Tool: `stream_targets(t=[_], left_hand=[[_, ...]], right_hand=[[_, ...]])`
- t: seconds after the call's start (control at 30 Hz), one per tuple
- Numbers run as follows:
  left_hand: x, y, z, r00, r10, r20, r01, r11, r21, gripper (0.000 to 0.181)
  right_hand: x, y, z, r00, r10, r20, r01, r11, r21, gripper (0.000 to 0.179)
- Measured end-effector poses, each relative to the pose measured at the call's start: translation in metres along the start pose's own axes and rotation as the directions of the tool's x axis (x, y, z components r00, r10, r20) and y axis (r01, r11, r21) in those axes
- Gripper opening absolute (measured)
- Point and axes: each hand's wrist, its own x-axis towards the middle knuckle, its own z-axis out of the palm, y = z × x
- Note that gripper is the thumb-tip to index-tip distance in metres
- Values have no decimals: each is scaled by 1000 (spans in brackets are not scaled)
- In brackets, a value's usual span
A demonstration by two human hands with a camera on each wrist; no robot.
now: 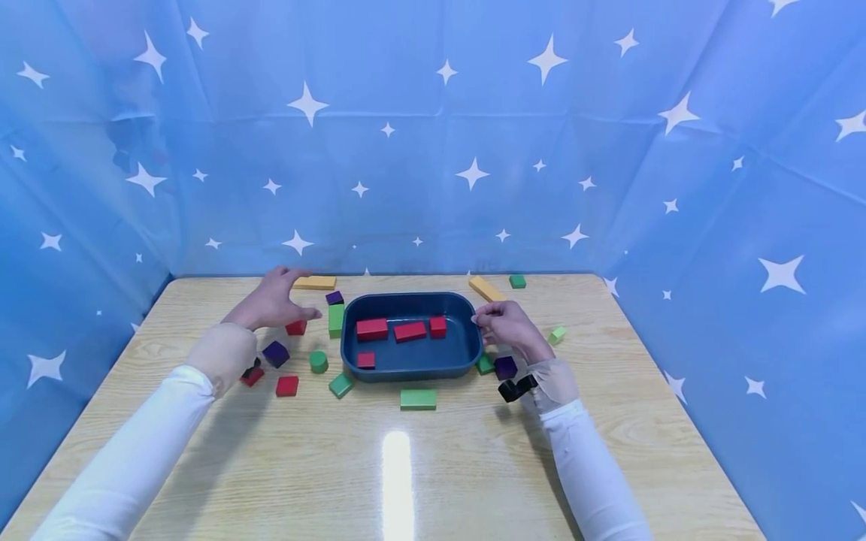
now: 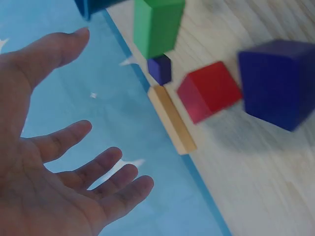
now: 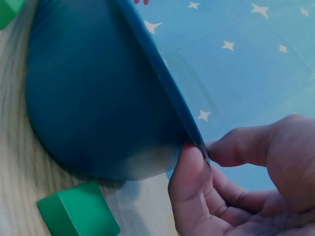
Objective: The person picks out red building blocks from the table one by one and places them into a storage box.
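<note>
A dark blue basin (image 1: 406, 375) stands on the table with several red blocks (image 1: 372, 329) lying in it. My right hand (image 1: 510, 328) pinches the basin's right rim between thumb and fingers; the right wrist view shows the grip on the edge (image 3: 170, 91). Off to the basin's left, my left hand (image 1: 271, 302) hovers with fingers spread and nothing in it. Below and near that hand are a red block (image 2: 209, 92), a purple block (image 2: 275, 83), a light green block (image 2: 158, 27) and a yellow block (image 1: 315, 283).
Around the basin lie a green cylinder (image 1: 319, 362), a light green block (image 1: 418, 400), a red block (image 1: 287, 386) and a dark purple block (image 1: 505, 367). Behind it are a yellow block (image 1: 487, 288) and a small green block (image 1: 517, 281). A blue starred curtain (image 1: 433, 150) closes off the back.
</note>
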Motion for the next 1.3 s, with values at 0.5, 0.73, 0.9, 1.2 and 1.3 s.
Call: stream_targets(t=[0.5,0.73,0.9,1.2,1.3], left_hand=[[1,-22,7,992,-65,109,64,998,13,87],[10,-23,17,982,-51,183,42,998,52,78],[15,-21,23,982,-37,185,25,998,65,63],[19,-19,26,989,5,150,-16,998,67,10],[19,-19,26,988,4,154,-13,998,63,7]], right_hand=[[-1,0,3,1000,-15,-3,15,1000,-19,24],[-3,0,1,1000,-18,-7,18,1000,-16,26],[-4,-1,0,1000,-18,-12,18,1000,-15,26],[-3,-2,1,1000,-14,-25,14,1000,-9,24],[-3,-1,2,1000,-10,-26,9,1000,-6,23]])
